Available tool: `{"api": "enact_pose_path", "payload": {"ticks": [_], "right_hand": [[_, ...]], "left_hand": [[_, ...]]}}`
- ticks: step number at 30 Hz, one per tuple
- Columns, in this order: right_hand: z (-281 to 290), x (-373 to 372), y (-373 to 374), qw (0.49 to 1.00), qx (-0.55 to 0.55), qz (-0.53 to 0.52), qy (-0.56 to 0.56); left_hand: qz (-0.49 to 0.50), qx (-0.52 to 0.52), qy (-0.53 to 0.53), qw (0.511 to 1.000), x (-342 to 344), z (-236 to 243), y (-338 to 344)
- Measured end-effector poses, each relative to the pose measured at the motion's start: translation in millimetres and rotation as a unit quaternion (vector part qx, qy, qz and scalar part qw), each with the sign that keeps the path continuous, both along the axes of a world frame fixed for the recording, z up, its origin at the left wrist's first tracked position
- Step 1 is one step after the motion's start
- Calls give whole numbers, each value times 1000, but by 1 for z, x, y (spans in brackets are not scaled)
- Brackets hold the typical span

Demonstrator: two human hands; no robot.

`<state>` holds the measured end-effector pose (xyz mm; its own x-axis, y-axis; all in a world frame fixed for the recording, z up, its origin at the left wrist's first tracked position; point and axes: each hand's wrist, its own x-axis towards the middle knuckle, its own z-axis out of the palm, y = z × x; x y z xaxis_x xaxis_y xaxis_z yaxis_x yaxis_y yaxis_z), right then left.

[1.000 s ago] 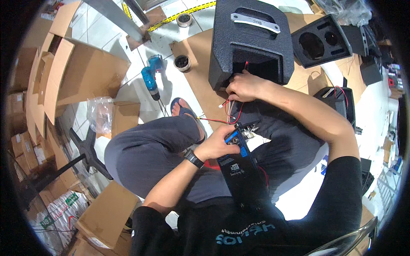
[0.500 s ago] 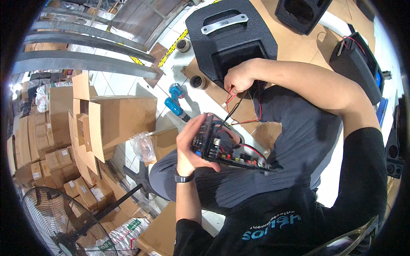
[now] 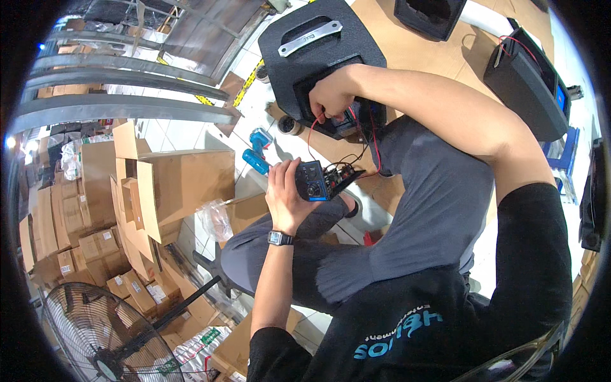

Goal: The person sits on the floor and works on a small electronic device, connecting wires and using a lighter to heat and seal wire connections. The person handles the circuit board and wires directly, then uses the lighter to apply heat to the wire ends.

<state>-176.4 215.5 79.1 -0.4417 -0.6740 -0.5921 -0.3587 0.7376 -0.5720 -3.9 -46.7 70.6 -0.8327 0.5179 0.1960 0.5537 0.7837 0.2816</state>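
Our left hand (image 3: pixel 284 196) grips the panel (image 3: pixel 309 175) mid-frame. Looks light and stiff, but that bare board (image 3: pixel 344 179) is probably fragile, so we'd stick to the rim (image 3: pixel 315 198). Our right hand (image 3: pixel 333 95) is curled at the speaker (image 3: pixel 287 75), upper middle; can't tell if it's pinching the red wire (image 3: pixel 310 139). Earlier the board faced us; now the knobs (image 3: pixel 313 189) do.

Looks like a speaker workshop squeezed into a stockroom tbh: stacked cardboard boxes (image 3: pixel 57 213) at 9 o'clock, a blue cordless drill (image 3: pixel 256 162) on the tiled floor (image 3: pixel 168 134) towards 10, a big black speaker cabinet (image 3: pixel 312 61) at 12 and a second cabinet (image 3: pixel 523 92) at 2.
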Motion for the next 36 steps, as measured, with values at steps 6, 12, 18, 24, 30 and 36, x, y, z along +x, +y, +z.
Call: {"api": "enact_pose_path", "payload": {"ticks": [6, 12, 18, 24, 30, 36], "right_hand": [[4, -6, 2, 999, 37, 2, -7], [-18, -7, -10, 997, 77, 24, -20], [-21, -5, -15, 991, 115, 66, -27], [-15, -3, -6, 991, 87, 75, -63], [-13, -7, -4, 991, 65, 78, -88], [-14, -6, 2, 990, 107, 53, -81]], "left_hand": [[-32, -83, 9, 996, -2, -52, 12], [-47, -133, -33, 989, 1, -87, 12], [-90, -186, -23, 978, 5, -105, 10], [-78, -210, -59, 973, 7, -130, 15], [-69, -257, -24, 964, 9, -154, 11], [-69, -294, -62, 951, 18, -164, 8]]}}
